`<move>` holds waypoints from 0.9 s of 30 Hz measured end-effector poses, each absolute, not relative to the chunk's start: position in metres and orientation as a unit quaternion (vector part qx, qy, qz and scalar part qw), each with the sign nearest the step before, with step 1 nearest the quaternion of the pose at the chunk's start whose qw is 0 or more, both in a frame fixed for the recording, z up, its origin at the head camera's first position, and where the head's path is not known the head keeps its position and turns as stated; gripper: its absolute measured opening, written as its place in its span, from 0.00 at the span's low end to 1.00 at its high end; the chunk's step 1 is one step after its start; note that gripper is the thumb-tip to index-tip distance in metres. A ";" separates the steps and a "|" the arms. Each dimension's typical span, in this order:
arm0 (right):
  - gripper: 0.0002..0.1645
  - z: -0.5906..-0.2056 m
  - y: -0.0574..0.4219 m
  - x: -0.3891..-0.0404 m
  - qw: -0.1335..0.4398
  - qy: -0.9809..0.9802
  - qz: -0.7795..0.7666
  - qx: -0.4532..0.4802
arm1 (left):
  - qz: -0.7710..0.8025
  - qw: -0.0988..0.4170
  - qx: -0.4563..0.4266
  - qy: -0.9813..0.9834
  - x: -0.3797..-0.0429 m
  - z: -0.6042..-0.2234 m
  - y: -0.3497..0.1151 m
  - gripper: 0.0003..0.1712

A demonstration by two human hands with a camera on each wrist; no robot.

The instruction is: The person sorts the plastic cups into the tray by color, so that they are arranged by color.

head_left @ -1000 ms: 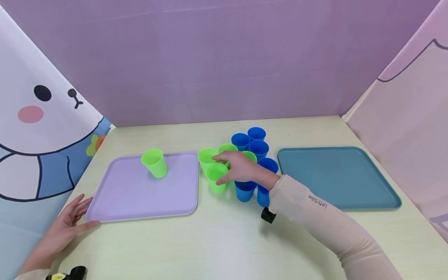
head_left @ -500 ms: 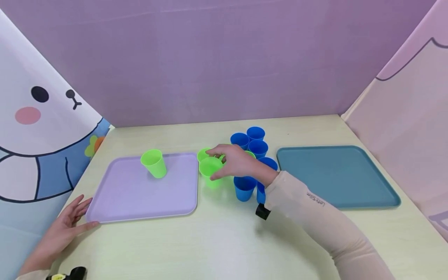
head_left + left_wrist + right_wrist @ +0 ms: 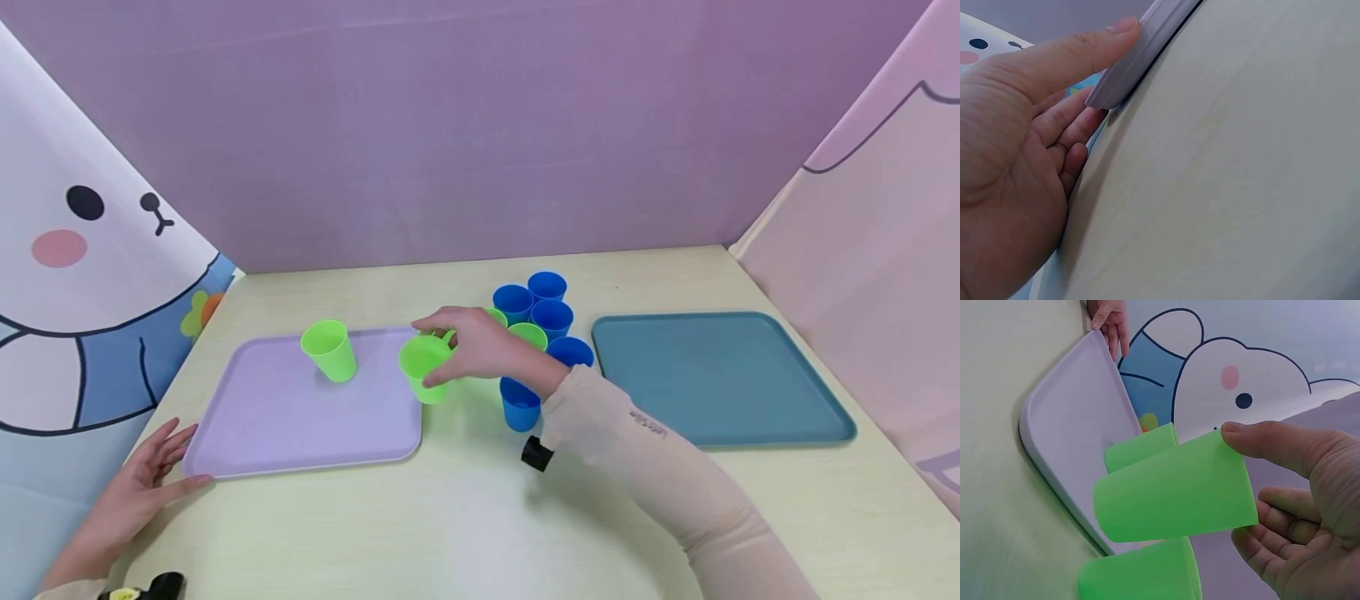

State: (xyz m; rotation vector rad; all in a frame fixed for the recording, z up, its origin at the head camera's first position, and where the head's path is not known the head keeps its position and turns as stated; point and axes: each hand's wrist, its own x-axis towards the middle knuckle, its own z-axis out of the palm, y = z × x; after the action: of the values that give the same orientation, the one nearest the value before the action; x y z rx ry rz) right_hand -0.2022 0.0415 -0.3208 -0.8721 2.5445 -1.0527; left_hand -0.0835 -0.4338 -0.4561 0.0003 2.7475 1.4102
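Observation:
My right hand (image 3: 476, 343) pinches a green cup (image 3: 420, 367) by its rim, over the right edge of the lilac tray (image 3: 300, 429). In the right wrist view the thumb lies on one side of the cup's rim and the fingers on the other, with the cup's base away from the palm. A second green cup (image 3: 330, 354) stands on the tray's back half. My left hand (image 3: 142, 483) is at the tray's front left corner. Its thumb touches the tray's edge in the left wrist view, while relaxed fingers lie along the other side of that corner.
Several blue cups (image 3: 520, 406) and more green cups (image 3: 528, 335) stand close together mid-table, partly hidden by the right hand and forearm. To their right lies a teal tray (image 3: 727, 379). A purple backdrop (image 3: 480, 133) rises behind the table, with printed cloths on both sides.
The right hand has moved left from among the cups, carrying the green cup to the lilac tray's right edge. The left hand and the cup on the tray have stayed put.

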 end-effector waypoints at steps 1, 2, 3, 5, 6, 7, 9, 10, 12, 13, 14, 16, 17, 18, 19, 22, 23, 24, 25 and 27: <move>0.45 -0.320 0.039 -0.202 0.127 0.874 -0.361 -0.299 | 0.458 0.025 0.002 0.889 -0.083 -0.456 -0.434 0.56; 0.45 -0.320 0.037 -0.203 0.128 0.873 -0.362 -0.300 | 0.460 0.023 0.004 0.888 -0.083 -0.456 -0.434 0.56; 0.45 -0.320 0.034 -0.203 0.130 0.872 -0.363 -0.300 | 0.462 0.021 0.007 0.887 -0.083 -0.456 -0.434 0.56; 0.46 -0.320 0.030 -0.204 0.130 0.871 -0.365 -0.303 | 0.463 0.019 0.009 0.886 -0.082 -0.456 -0.434 0.56; 0.46 -0.320 0.028 -0.204 0.130 0.870 -0.366 -0.305 | 0.463 0.019 0.009 0.886 -0.082 -0.456 -0.434 0.56; 0.46 -0.320 0.025 -0.205 0.129 0.869 -0.367 -0.305 | 0.463 0.018 0.009 0.886 -0.082 -0.456 -0.434 0.56; 0.46 -0.320 0.022 -0.206 0.129 0.867 -0.370 -0.308 | 0.460 0.020 0.006 0.888 -0.082 -0.455 -0.433 0.56; 0.46 -0.320 0.020 -0.206 0.128 0.866 -0.371 -0.309 | 0.458 0.022 0.003 0.889 -0.082 -0.455 -0.433 0.56; 0.46 -0.321 0.017 -0.207 0.129 0.865 -0.373 -0.310 | 0.454 0.026 -0.003 0.891 -0.082 -0.454 -0.433 0.56; 0.46 -0.321 0.016 -0.207 0.130 0.865 -0.374 -0.309 | 0.452 0.028 -0.005 0.892 -0.082 -0.454 -0.433 0.56; 0.46 -0.321 0.014 -0.207 0.130 0.864 -0.374 -0.310 | 0.450 0.030 -0.007 0.893 -0.082 -0.454 -0.433 0.57; 0.46 -0.323 0.012 -0.209 0.129 0.864 -0.374 -0.311 | 0.449 0.032 -0.009 0.893 -0.083 -0.454 -0.433 0.56; 0.46 -0.323 0.010 -0.209 0.127 0.864 -0.374 -0.312 | 0.449 0.033 -0.010 0.893 -0.082 -0.454 -0.433 0.56; 0.46 -0.324 0.009 -0.210 0.126 0.863 -0.375 -0.313 | 0.449 0.033 -0.009 0.893 -0.083 -0.454 -0.433 0.56; 0.46 -0.325 0.007 -0.211 0.123 0.863 -0.375 -0.315 | 0.450 0.033 -0.008 0.892 -0.083 -0.454 -0.433 0.56; 0.46 -0.328 0.003 -0.213 0.116 0.861 -0.377 -0.320 | 0.453 0.029 -0.002 0.891 -0.083 -0.453 -0.434 0.56; 0.46 -0.329 0.001 -0.213 0.115 0.862 -0.377 -0.320 | 0.454 0.028 -0.001 0.891 -0.083 -0.453 -0.434 0.56; 0.46 -0.329 0.000 -0.214 0.114 0.862 -0.377 -0.319 | 0.454 0.027 -0.001 0.891 -0.083 -0.453 -0.434 0.56; 0.46 -0.330 -0.001 -0.214 0.114 0.862 -0.377 -0.319 | 0.454 0.027 -0.001 0.891 -0.083 -0.453 -0.434 0.56; 0.47 -0.331 -0.004 -0.216 0.115 0.864 -0.375 -0.315 | 0.453 0.028 -0.004 0.891 -0.083 -0.454 -0.434 0.56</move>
State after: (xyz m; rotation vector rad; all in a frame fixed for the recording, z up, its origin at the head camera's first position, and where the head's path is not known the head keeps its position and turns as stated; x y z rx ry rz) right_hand -0.2156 -0.0044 -0.3310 -0.9223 2.5335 -1.1004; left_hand -0.0829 -0.4338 -0.4538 -0.0112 2.7496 1.3984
